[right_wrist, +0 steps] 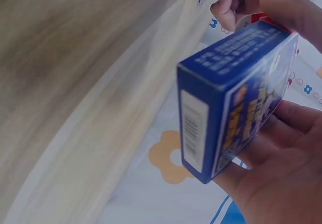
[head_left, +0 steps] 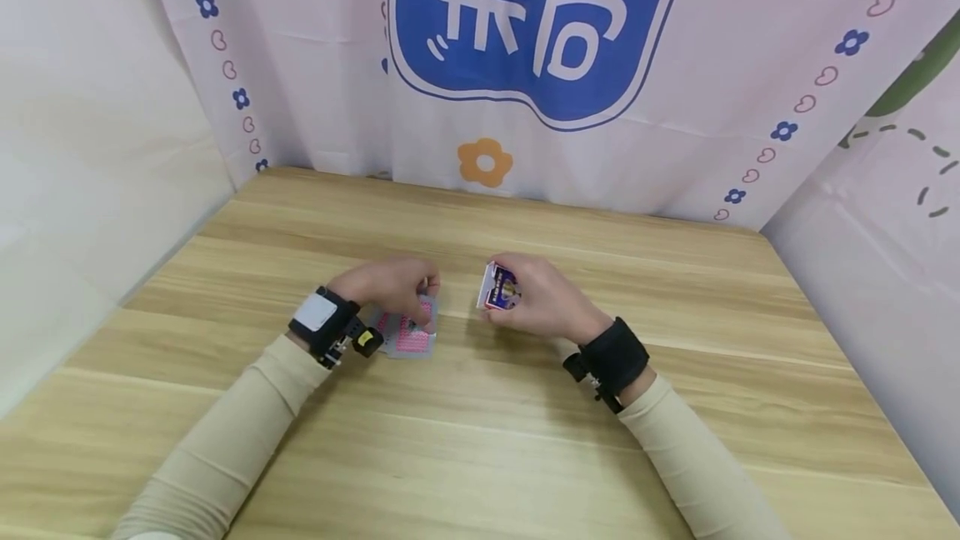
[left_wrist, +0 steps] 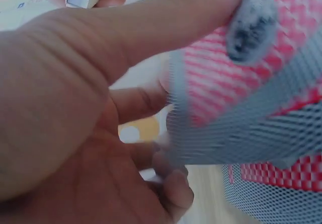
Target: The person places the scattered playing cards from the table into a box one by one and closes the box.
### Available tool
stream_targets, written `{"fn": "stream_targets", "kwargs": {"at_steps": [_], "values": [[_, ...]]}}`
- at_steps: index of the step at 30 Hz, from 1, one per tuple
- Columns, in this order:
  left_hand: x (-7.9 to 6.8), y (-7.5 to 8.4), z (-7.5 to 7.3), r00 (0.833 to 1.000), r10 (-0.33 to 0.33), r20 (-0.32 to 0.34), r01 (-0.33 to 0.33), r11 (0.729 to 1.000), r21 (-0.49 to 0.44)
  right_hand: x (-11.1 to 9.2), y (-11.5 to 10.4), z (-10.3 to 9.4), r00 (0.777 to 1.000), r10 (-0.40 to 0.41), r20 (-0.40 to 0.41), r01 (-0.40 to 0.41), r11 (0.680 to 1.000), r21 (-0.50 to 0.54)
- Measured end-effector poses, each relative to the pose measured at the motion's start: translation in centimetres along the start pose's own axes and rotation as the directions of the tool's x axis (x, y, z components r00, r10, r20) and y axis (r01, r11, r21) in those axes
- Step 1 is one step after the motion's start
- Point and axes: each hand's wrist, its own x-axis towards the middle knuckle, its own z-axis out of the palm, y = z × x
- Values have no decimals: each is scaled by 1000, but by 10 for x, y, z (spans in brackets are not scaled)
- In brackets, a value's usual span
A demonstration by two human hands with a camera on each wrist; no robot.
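In the head view my left hand (head_left: 392,282) pinches playing cards (head_left: 412,343) with pink-and-white patterned backs and a grey border. Seen close in the left wrist view, the thumb lies across the top playing card (left_wrist: 211,83), beside an oval dark-and-white mark; the other fingers are behind. Another patterned card (left_wrist: 282,191) shows lower down; how many there are, I cannot tell. To the right, my right hand (head_left: 553,298) grips a blue card box (head_left: 501,287) between thumb and fingers. Its white end faces the left hand. A barcode panel marks the other end of the box (right_wrist: 221,103).
Both hands are over a light wooden table (head_left: 480,457). A white cloth (head_left: 315,90) with a blue emblem and an orange flower hangs at the table's back edge. Pale walls or sheets stand at both sides. Each wrist wears a black strap with a small camera.
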Motion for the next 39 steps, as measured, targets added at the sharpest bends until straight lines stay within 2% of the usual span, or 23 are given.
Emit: {"fn": "stream_targets", "kwargs": {"at_steps": [3,7,12,16,18,20,24,28,31,33,39], "values": [[1,0,-1,997,72,-21,-73,997,-9,0,1,-1,1000,11,7,-11,1000,12],[1,3,-4,985,168,-48,-170,985,-33,-1,1,-4,1000,27,6,-27,999,28],[0,8,-4,969,229,-93,-232,973,-22,-2,1,-6,999,37,1,-37,999,36],[-2,9,-3,964,213,-160,-210,977,32,-2,2,-7,999,40,5,-40,998,38],[-3,10,-5,965,185,-188,-189,982,-7,-2,2,-7,999,40,7,-40,999,36],[-4,11,-7,964,153,-218,-176,980,-91,-2,2,-7,999,35,7,-35,999,31],[-6,14,-14,956,107,-272,-190,934,-301,-2,3,-7,1000,19,6,-19,1000,20],[-10,20,-17,948,76,-309,-205,889,-409,-1,3,-5,1000,-15,6,15,1000,3],[-10,27,-16,945,70,-321,-207,884,-418,-1,1,-4,999,-41,4,41,999,-4],[-10,31,-14,940,69,-333,-207,893,-399,0,0,-3,999,-47,4,47,999,-1],[-8,39,-6,915,38,-401,-208,897,-390,0,-4,-3,998,-63,6,63,998,15]]}}
